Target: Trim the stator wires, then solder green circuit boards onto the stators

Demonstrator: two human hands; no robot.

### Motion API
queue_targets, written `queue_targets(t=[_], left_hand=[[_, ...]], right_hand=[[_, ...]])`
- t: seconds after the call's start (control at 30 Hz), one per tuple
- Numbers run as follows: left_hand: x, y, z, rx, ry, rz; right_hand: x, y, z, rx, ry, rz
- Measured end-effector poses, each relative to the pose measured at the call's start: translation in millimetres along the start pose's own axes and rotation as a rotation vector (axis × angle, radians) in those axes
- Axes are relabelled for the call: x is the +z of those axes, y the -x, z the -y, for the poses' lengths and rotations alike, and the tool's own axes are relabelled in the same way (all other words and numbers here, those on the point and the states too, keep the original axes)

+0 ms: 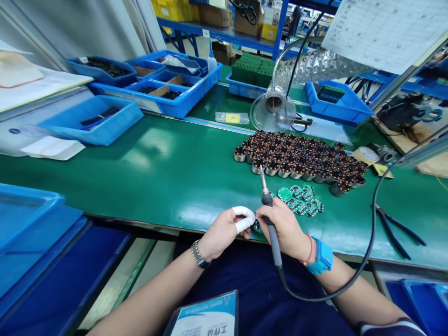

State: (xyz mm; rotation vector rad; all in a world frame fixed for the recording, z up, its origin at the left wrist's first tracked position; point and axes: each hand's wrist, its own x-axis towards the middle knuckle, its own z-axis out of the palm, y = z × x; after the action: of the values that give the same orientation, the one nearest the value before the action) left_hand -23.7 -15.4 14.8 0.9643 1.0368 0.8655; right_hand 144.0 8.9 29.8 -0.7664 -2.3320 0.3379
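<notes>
Green board [258,227] pinched in left hand [224,231], right hand [285,226] w/ soldering iron [269,219].

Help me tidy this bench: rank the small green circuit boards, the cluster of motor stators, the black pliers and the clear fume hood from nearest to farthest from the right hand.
From the right hand:
1. Green circuit boards, just beyond it.
2. Motor stators, farther back.
3. Black pliers, off right.
4. Clear fume hood, rearmost.

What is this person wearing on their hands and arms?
The left hand has white finger cots on two fingertips and a metal wristwatch at the wrist. The right hand is bare, with a thin red cord and a blue wrist strap. Both forearms are bare.
</notes>
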Motion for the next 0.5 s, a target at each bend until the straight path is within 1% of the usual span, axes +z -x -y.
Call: queue_targets(t=[0.07,0.13,0.23,0.3,0.4,0.5], left_hand=[[-0.2,0.2,1.9,0.007,0.004,-0.021],[-1.1,0.2,3.2,0.007,0.009,-0.030],[-3.3,-0.4,3.5,-0.006,0.017,-0.002],[-4.4,-1.4,2.8,-0.022,0.034,0.010],[-5.0,-3.0,1.0,-0.052,0.051,0.004],[-5.0,-4.5,-0.8,-0.073,0.038,-0.006]], right_hand=[[-1.4,1.1,3.8,0.022,-0.019,-0.005],[-6.4,2.7,8.0,0.064,-0.041,-0.039],[-21.4,6.8,14.1,0.153,-0.098,-0.085],[-34.3,9.9,17.8,0.194,-0.119,-0.078],[-51.3,13.4,22.9,0.161,-0.077,-0.069],[-58.9,16.3,27.9,0.117,-0.086,-0.084]])
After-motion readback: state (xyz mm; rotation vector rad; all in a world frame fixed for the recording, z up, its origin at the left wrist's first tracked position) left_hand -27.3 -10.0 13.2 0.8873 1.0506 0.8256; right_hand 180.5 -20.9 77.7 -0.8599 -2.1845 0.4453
